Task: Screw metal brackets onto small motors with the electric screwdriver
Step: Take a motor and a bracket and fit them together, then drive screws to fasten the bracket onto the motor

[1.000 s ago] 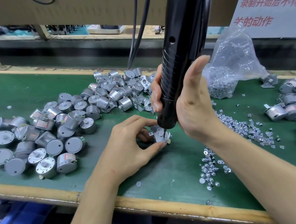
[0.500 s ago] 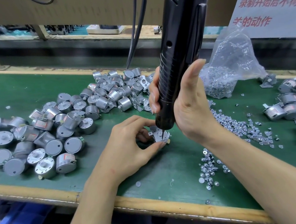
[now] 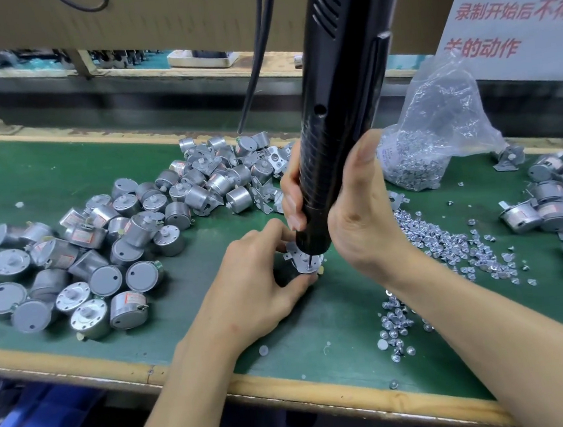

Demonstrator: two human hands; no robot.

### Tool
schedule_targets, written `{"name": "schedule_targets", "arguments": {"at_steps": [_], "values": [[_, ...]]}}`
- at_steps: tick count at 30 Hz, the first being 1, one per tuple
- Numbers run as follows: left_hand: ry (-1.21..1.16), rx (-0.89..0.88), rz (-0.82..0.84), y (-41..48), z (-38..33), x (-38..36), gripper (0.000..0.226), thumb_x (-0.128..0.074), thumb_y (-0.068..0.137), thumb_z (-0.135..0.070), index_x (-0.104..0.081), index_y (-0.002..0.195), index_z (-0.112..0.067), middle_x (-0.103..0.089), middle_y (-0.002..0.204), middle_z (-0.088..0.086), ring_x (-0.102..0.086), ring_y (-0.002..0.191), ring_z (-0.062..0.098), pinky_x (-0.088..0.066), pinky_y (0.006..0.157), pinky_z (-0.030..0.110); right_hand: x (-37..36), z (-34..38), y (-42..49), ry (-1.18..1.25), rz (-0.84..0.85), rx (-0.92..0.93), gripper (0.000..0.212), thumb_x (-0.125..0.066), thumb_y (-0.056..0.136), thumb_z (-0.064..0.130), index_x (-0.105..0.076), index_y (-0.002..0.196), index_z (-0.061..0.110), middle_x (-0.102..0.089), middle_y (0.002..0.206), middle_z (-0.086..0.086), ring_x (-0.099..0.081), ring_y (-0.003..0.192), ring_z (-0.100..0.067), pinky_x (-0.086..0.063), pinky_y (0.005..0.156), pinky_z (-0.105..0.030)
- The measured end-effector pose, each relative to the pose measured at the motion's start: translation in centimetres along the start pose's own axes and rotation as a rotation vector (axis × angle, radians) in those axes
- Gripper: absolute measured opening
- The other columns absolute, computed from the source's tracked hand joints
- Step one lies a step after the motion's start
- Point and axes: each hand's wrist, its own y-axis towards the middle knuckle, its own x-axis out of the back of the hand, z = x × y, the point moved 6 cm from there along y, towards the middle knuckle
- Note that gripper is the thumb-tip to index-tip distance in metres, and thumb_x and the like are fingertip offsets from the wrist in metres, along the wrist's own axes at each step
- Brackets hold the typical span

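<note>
Our left hand (image 3: 256, 284) pinches the bracket (image 3: 303, 262) and the motor hidden beneath it at mid-bench (image 3: 63, 172), our right hand (image 3: 356, 220) grips the near-upright electric screwdriver (image 3: 338, 104), bit on the bracket; loose motors (image 3: 104, 244) left, screws (image 3: 447, 238) right.

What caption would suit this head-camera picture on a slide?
Right hand holds the screwdriver tip-down on a bracket the left hand steadies, amid motors and screws on a green bench.

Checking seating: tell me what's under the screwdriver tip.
A metal bracket lies under the screwdriver bit, held by the left hand. That hand covers the motor beneath; the screw is unclear.
</note>
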Motion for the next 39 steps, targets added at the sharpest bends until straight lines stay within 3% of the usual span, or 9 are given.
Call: {"name": "schedule_targets", "arguments": {"at_steps": [10,17,21,23,26,32,34,36,39], "values": [[0.025,0.019,-0.031,-0.2,0.2,0.1,0.039,-0.082,0.074,-0.035,-0.058,0.102,-0.024,-0.066,0.093,-0.011,-0.062,0.091,0.013,-0.046,0.073,0.029,0.3,0.1,-0.2,-0.031,-0.085,0.013,0.066,-0.037,0.077,0.084,-0.055,0.073,0.02,-0.053,0.06,0.004,-0.046,0.046,-0.021,-0.038,0.046,-0.035],[0.054,0.042,-0.036,-0.2,0.5,0.0,0.037,-0.079,0.072,-0.044,-0.055,0.097,-0.032,-0.065,0.095,-0.014,-0.061,0.094,0.011,-0.051,0.076,0.038,0.6,0.0,-0.6,-0.064,-0.174,0.031,0.066,-0.036,0.077,0.082,-0.055,0.071,0.019,-0.054,0.06,0.0,-0.048,0.049,-0.02,-0.037,0.045,-0.041],[0.064,0.037,-0.035,-0.2,0.6,-0.1,0.037,-0.079,0.072,-0.045,-0.054,0.097,-0.033,-0.065,0.096,-0.016,-0.06,0.092,0.007,-0.05,0.074,0.034,1.1,-0.2,0.2,0.093,-0.08,-0.049,0.086,-0.012,0.079,0.087,-0.057,0.08,0.013,-0.054,0.061,0.0,-0.047,0.048,-0.019,-0.04,0.052,-0.03],[0.049,0.029,-0.052,-0.3,0.5,0.1,0.036,-0.081,0.07,-0.042,-0.057,0.096,-0.034,-0.064,0.092,-0.02,-0.057,0.081,-0.003,-0.044,0.068,0.022,2.2,0.3,0.9,0.187,-0.035,-0.081,0.089,0.004,0.082,0.077,-0.06,0.077,0.016,-0.054,0.06,0.0,-0.046,0.047,-0.018,-0.04,0.053,-0.027],[-0.027,-0.013,-0.068,-0.6,0.0,0.5,0.036,-0.085,0.067,-0.034,-0.061,0.094,-0.03,-0.062,0.083,-0.024,-0.052,0.071,-0.012,-0.033,0.063,0.005,4.5,1.3,1.5,0.181,-0.029,-0.081,0.083,0.004,0.083,0.07,-0.057,0.076,0.015,-0.052,0.058,0.0,-0.044,0.046,-0.018,-0.039,0.051,-0.025],[-0.085,-0.044,0.035,-0.6,-0.3,-0.3,0.041,-0.085,0.067,-0.035,-0.059,0.1,-0.035,-0.067,0.089,-0.017,-0.063,0.086,0.002,-0.043,0.071,0.014,8.2,0.1,1.0,0.081,-0.106,-0.172,0.079,0.003,0.085,0.069,-0.05,0.075,0.012,-0.045,0.055,-0.002,-0.037,0.045,-0.018,-0.033,0.049,-0.027],[-0.034,-0.047,0.052,-0.6,-0.2,-0.4,0.042,-0.083,0.067,-0.038,-0.061,0.103,-0.035,-0.065,0.09,-0.02,-0.061,0.09,0.0,-0.043,0.075,0.013,8.6,-0.2,1.1,0.074,-0.097,-0.19,0.083,-0.001,0.084,0.078,-0.052,0.072,0.014,-0.045,0.054,-0.001,-0.037,0.043,-0.018,-0.03,0.049,-0.029],[0.001,-0.054,0.057,-0.5,-0.1,-0.4,0.038,-0.081,0.068,-0.039,-0.064,0.101,-0.034,-0.063,0.091,-0.024,-0.059,0.09,-0.002,-0.043,0.076,0.013,8.8,-0.2,1.1,0.064,-0.057,-0.191,0.085,-0.023,0.074,0.096,-0.054,0.069,0.017,-0.045,0.054,0.0,-0.037,0.043,-0.018,-0.025,0.05,-0.034],[0.015,-0.055,0.057,-0.5,0.0,-0.3,0.035,-0.08,0.068,-0.04,-0.065,0.099,-0.033,-0.063,0.091,-0.025,-0.058,0.088,-0.002,-0.04,0.074,0.01,8.8,-0.1,1.1,0.051,0.005,-0.19,0.078,-0.046,0.057,0.096,-0.056,0.066,0.019,-0.046,0.054,0.001,-0.037,0.042,-0.017,-0.023,0.05,-0.036]]}}
